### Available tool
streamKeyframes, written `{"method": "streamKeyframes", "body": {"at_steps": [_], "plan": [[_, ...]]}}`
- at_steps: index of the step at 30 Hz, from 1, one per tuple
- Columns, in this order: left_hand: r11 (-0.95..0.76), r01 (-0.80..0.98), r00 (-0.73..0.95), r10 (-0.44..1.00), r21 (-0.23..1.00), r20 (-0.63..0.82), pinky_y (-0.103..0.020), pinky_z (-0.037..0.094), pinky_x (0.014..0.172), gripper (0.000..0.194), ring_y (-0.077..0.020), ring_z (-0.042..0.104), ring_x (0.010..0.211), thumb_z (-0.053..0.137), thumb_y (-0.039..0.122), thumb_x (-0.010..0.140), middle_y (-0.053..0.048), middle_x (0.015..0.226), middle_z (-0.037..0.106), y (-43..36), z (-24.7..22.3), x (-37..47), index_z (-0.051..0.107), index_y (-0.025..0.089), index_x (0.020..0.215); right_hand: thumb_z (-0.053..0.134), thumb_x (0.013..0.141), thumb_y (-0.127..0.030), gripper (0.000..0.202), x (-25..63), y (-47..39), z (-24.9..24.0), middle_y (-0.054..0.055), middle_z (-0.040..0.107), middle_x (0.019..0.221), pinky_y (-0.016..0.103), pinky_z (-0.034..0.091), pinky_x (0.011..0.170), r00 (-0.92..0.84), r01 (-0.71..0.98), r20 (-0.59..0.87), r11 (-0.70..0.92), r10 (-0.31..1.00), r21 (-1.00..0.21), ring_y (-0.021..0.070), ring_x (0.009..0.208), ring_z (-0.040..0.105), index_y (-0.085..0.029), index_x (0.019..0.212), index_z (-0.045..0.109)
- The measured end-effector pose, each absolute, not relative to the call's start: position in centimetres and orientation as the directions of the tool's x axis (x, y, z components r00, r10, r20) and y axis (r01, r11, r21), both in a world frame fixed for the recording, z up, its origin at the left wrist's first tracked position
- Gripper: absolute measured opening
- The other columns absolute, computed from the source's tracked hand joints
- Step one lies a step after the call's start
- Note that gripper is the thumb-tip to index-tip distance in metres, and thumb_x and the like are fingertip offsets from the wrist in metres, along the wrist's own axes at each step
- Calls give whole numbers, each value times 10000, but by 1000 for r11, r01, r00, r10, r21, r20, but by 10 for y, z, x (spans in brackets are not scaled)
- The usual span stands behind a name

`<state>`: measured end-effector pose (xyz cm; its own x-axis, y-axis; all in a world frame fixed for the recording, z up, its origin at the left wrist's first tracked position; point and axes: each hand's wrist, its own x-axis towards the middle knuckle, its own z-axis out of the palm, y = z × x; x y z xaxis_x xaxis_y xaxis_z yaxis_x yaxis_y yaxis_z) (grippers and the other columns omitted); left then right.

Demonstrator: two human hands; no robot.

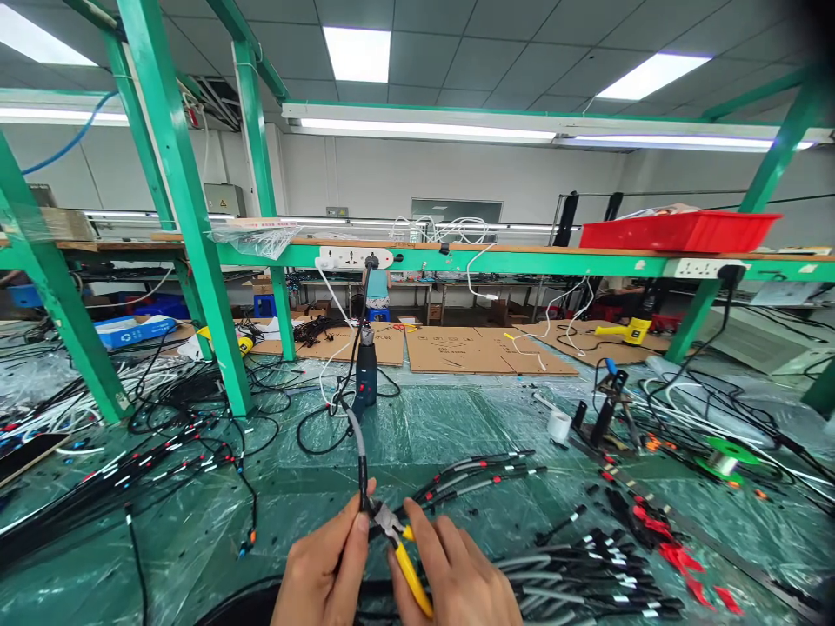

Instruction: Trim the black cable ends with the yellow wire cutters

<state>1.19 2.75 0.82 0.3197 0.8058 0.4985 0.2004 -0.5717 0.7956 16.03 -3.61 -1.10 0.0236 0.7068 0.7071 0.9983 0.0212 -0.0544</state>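
My left hand (326, 561) pinches a grey-and-black cable (361, 448) between thumb and fingers, its free length rising above the grip. In my right hand (450, 569) are cutting pliers (410, 574) with yellow handles, fingers wrapped round them. The metal jaws meet the black part of the cable beside my left thumb; whether they are closed on it I cannot tell. Just beyond my right hand lie several grey-and-black cables (479, 478) with red bands. A larger bundle of cables (587, 569) with white tags lies to the right.
A black heat gun (366, 374) stands upright ahead. Tangled black cables (176, 452) cover the left side, near a green post (189, 217). To the right are a solder spool (724, 461), a white tape roll (558, 426) and red scraps (678, 556). A red tray (678, 233) sits on the shelf.
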Motion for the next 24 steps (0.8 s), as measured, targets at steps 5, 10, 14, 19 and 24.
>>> {"method": "streamKeyframes", "body": {"at_steps": [5, 10, 14, 19, 24], "plan": [[-310, 109, 265, 925, 944, 273, -227, 459, 517, 343, -158, 503, 473, 580, 445, 857, 22, 507, 572, 28, 24, 13, 792, 176, 833, 481, 908, -314, 360, 163, -40, -6, 53, 659, 822, 313, 534, 555, 29, 988, 610, 70, 792, -138, 228, 665, 689, -192, 1239, 554], [-42, -95, 300, 951, 995, 69, -205, 215, 433, 461, -92, 177, 448, 611, 523, 806, 96, 448, 229, 35, 35, 12, 629, 170, 510, 572, 875, -337, 349, 172, -44, 9, 37, 695, 912, 296, 572, 641, 30, 960, 537, 126, 843, -251, 217, 757, 712, -253, 1213, 571], [55, -126, 331, 944, 990, -10, -214, 146, 429, 366, -98, 143, 454, 635, 511, 777, 103, 462, 214, 39, 39, 10, 691, 176, 640, 624, 822, -300, 426, 179, -46, 21, 59, 674, 948, 351, 577, 680, -32, 983, 580, 132, 814, -131, 240, 797, 687, -218, 1234, 549], [-31, -44, 364, 930, 999, 45, -252, 141, 452, 510, -106, 121, 469, 584, 499, 809, 97, 448, 206, 40, 38, 10, 375, 231, 429, 623, 794, -263, 403, 180, -48, 28, 65, 655, 930, 404, 563, 673, -62, 984, 612, 149, 788, -93, 256, 798, 653, -179, 1178, 539], [-114, 42, 439, 895, 993, 84, -262, 132, 458, 484, -114, 135, 480, 515, 517, 853, 97, 474, 217, 40, 36, 9, 329, 247, 497, 624, 795, -261, 384, 181, -48, 40, 71, 645, 973, 459, 534, 714, -60, 988, 555, 128, 830, -84, 279, 845, 627, -195, 1169, 565]]}}
